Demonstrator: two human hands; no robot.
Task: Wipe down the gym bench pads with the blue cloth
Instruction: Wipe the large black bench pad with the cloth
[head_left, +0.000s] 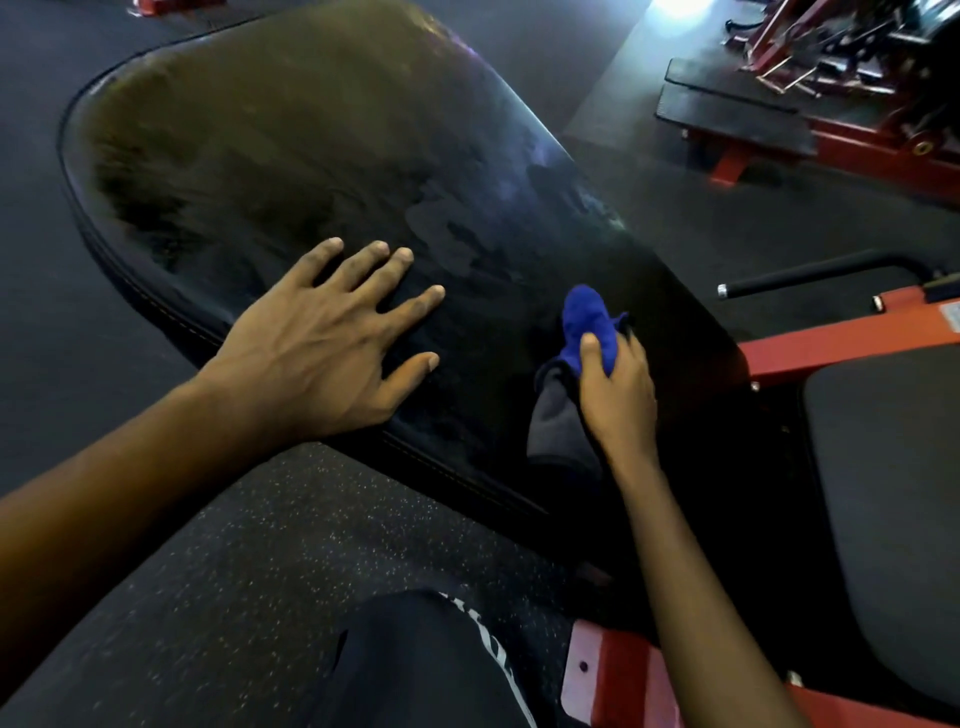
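A large black bench back pad (322, 156) fills the upper middle of the view, its surface streaked with damp smears. My left hand (332, 338) lies flat on the pad's near edge with fingers spread and straight. My right hand (618, 395) grips a bunched blue cloth (587, 322) and holds it against the pad's lower right part. A grey fold of the cloth hangs below that hand. A second black pad, the seat (888, 493), sits at the right edge.
The bench's red frame (831, 343) runs along the right, with a black handle bar (810, 275) above it. Another red machine with a black pad (737, 114) stands at the top right. Speckled dark rubber floor (249, 561) lies below. My dark-trousered leg (431, 665) is at the bottom.
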